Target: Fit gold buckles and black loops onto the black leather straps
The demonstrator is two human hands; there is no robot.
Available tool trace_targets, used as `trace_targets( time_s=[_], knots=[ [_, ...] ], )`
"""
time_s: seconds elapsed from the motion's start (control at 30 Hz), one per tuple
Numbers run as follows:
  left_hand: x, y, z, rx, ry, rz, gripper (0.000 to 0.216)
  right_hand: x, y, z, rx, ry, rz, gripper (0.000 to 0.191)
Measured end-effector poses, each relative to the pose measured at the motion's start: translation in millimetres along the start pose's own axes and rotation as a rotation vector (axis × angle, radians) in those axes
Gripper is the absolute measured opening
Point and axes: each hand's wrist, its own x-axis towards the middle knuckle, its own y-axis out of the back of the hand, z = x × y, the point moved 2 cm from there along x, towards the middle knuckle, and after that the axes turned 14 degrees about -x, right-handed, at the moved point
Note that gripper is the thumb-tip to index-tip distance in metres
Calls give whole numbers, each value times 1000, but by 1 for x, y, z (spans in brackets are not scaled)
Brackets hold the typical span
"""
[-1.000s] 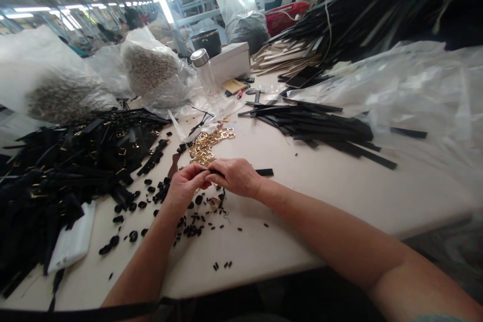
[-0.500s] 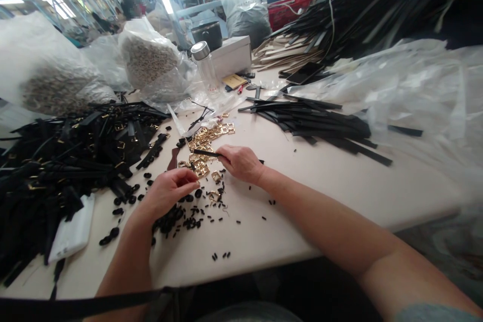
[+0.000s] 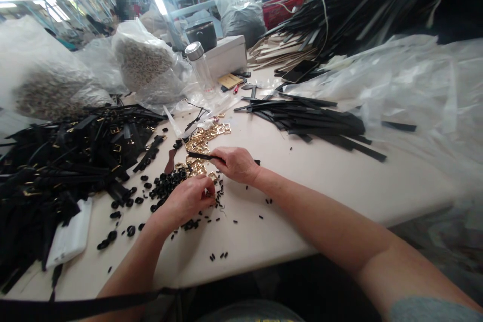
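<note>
My right hand [image 3: 236, 163] grips a narrow black strap [image 3: 199, 155]; its front end sticks out to the left over a heap of gold buckles [image 3: 206, 138], and a bit of it shows behind the hand. Lower and to the left, my left hand [image 3: 192, 197] is down at the table with thumb and fingers pinched on a gold buckle, which they mostly hide. Beside and beneath that hand lie a pile of small black rings [image 3: 166, 184] and scattered tiny black pieces [image 3: 219, 197].
Black straps with gold buckles [image 3: 86, 151] are heaped at left, by a white block [image 3: 71, 234]. Plain black straps [image 3: 313, 118] lie at right beside clear plastic sheeting [image 3: 407, 80]. Behind stand a glass bottle [image 3: 199, 63], a white box [image 3: 226, 55] and filled plastic bags [image 3: 143, 60].
My left hand has moved right and slightly down, onto the buckle that lay loose there, uncovering the black rings. The right hand keeps its hold on the strap. The view has shifted slightly.
</note>
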Motion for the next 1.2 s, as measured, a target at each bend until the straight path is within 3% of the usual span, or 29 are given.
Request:
trace_targets(
  time_s=[0.13,0.33,0.6,0.7,0.9,1.2],
  knots=[
    [-1,-1,-15,-159,43,80,7,0,2,0,48,-57,7,16],
    [0,11,-31,-758,111,432,19,0,4,-4,298,-115,-23,16],
    [1,25,-36,-1138,146,725,29,-4,-14,-6,762,-144,-177,22],
    [4,25,-41,-1294,181,741,34,-4,-17,-5,901,-171,-203,23],
    [8,21,-40,-1473,239,652,41,-2,-16,-6,1093,-231,-285,28],
    [5,20,-40,-1490,269,590,39,-2,-12,-6,1099,-273,-367,26]
  ],
)
